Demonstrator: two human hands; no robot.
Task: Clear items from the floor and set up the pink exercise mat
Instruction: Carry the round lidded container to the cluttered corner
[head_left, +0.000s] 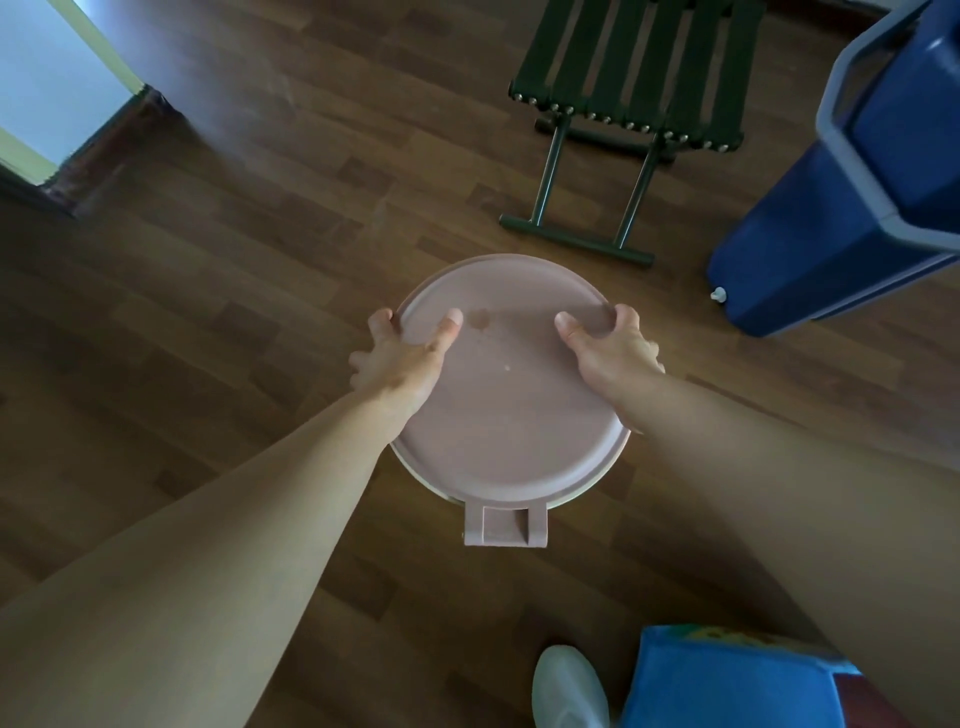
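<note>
Flooring of dark wood is spread beneath a blue cooler and a green folding stool. Just before the stool, a pink lidded bin (round, latch nearest the camera) is gripped at its rim by the left hand and the right hand.

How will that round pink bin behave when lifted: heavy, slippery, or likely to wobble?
Probably stiff: the pink bin looks like moulded plastic with a flat top. It is likely light for its size, though its contents are hidden. The left hand and right hand grip only the top rim, so the top might slip or pop off if its latch is loose.
</note>
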